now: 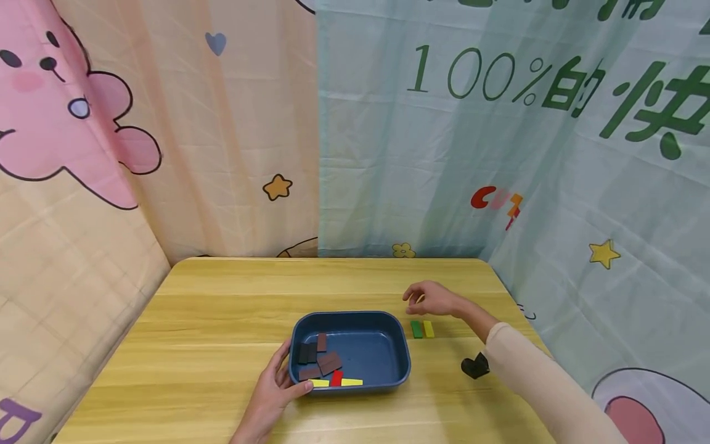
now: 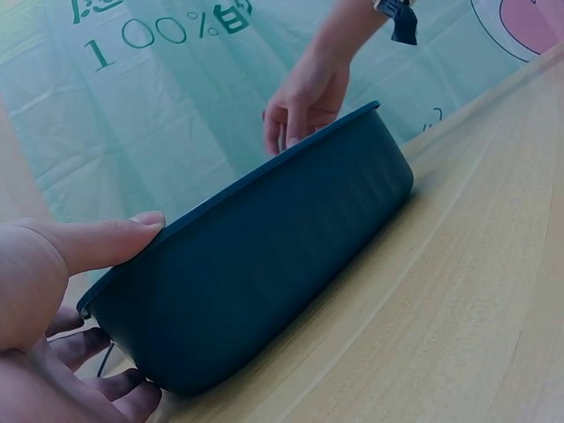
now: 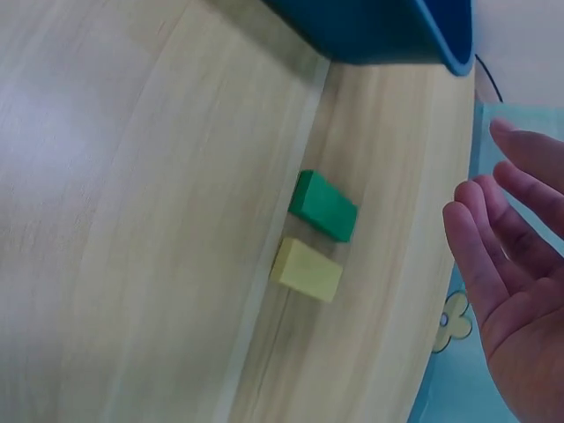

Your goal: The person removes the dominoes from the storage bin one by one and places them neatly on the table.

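Note:
A dark blue plastic basin (image 1: pixel 374 354) sits on the table. My left hand (image 1: pixel 272 385) grips its near left corner, thumb on the rim and fingers around the outer wall (image 2: pixel 256 273). Inside, toward the left and front, lie several brown blocks (image 1: pixel 330 362), black blocks (image 1: pixel 307 353), a red block (image 1: pixel 336 378) and two yellow ones (image 1: pixel 352 382). To the basin's right, a green block (image 3: pixel 323 206) and a yellow block (image 3: pixel 307 270) lie side by side. Above and just behind them hovers my right hand (image 1: pixel 435 299), fingers loosely bent, holding nothing.
The light wooden table (image 1: pixel 222 308) ends at curtains behind and at both sides. A small black object (image 1: pixel 474 366) shows beside my right sleeve (image 1: pixel 538 376).

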`<action>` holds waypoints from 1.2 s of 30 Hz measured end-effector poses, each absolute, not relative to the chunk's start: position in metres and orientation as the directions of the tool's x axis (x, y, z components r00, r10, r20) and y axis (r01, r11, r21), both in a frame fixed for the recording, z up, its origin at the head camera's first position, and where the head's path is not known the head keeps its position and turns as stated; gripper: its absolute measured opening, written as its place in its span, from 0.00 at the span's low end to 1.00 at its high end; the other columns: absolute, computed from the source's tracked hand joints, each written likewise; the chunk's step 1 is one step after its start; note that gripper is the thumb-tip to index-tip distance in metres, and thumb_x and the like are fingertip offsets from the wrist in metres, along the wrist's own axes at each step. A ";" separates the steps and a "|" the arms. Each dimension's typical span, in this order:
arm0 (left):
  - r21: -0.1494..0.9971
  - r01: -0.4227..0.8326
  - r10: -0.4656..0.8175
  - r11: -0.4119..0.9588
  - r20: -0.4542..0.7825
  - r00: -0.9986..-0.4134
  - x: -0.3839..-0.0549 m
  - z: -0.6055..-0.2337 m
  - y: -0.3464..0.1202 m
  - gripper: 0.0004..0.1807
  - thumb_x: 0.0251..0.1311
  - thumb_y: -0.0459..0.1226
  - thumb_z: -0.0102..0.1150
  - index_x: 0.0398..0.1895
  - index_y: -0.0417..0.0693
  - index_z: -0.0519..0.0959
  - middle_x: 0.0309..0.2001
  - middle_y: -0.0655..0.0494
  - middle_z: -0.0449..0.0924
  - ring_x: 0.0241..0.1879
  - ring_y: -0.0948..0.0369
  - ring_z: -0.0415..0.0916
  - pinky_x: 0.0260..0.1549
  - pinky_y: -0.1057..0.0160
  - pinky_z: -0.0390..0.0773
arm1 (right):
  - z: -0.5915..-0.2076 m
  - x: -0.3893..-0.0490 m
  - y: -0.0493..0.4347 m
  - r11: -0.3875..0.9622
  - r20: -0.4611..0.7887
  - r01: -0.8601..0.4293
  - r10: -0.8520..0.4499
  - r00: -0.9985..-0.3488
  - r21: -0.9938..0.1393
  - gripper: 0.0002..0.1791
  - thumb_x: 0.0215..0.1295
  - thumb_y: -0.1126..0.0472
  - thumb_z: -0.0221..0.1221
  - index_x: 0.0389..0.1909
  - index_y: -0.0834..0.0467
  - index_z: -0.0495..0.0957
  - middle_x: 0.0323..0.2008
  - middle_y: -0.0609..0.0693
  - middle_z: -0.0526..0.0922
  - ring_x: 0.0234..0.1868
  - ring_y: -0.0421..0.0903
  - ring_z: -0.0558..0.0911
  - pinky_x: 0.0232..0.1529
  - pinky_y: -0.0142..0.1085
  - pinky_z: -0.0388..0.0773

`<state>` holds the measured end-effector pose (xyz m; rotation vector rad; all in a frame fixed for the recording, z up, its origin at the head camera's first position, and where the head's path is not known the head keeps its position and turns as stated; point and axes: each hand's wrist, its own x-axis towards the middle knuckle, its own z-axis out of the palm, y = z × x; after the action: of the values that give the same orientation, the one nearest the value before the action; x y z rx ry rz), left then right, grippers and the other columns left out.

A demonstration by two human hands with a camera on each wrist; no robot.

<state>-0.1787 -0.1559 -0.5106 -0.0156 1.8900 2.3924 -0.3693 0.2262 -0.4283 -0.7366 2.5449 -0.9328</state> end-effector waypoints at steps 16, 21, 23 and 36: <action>0.968 -0.079 0.084 -0.238 -0.060 -0.995 -0.179 -0.511 -0.156 0.54 0.58 0.24 0.72 0.83 0.43 0.50 0.79 0.36 0.53 0.75 0.41 0.56 0.60 0.55 0.76 | -0.411 -0.360 0.169 0.600 -0.165 -0.473 -0.714 -0.681 -0.645 0.18 0.67 0.60 0.70 0.53 0.65 0.82 0.36 0.45 0.84 0.40 0.44 0.85 0.44 0.38 0.83; 0.967 -0.069 0.087 -0.245 -0.049 -0.995 -0.178 -0.511 -0.157 0.53 0.59 0.23 0.71 0.83 0.43 0.49 0.79 0.36 0.53 0.75 0.41 0.56 0.60 0.56 0.76 | -0.408 -0.358 0.152 0.608 -0.180 -0.493 -0.724 -0.665 -0.623 0.17 0.65 0.59 0.71 0.52 0.62 0.84 0.36 0.43 0.84 0.40 0.43 0.85 0.43 0.37 0.83; 0.968 -0.069 0.082 -0.242 -0.050 -0.995 -0.177 -0.510 -0.157 0.53 0.58 0.23 0.71 0.83 0.43 0.50 0.78 0.36 0.54 0.75 0.41 0.56 0.59 0.57 0.77 | -0.408 -0.358 0.145 0.605 -0.183 -0.506 -0.733 -0.655 -0.615 0.17 0.65 0.59 0.72 0.51 0.62 0.84 0.36 0.43 0.85 0.40 0.42 0.85 0.42 0.36 0.83; 0.970 -0.076 0.079 -0.231 -0.059 -0.995 -0.178 -0.509 -0.157 0.54 0.57 0.24 0.73 0.82 0.42 0.50 0.78 0.34 0.54 0.75 0.39 0.56 0.59 0.56 0.77 | -0.411 -0.352 0.110 0.562 -0.228 -0.582 -0.806 -0.547 -0.588 0.18 0.65 0.60 0.72 0.52 0.63 0.83 0.34 0.41 0.83 0.37 0.37 0.82 0.43 0.32 0.80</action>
<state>-0.1780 -0.1574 -0.5094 0.0043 1.8824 2.3904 -0.3516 0.1097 -0.4110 -1.1154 2.3184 -0.6244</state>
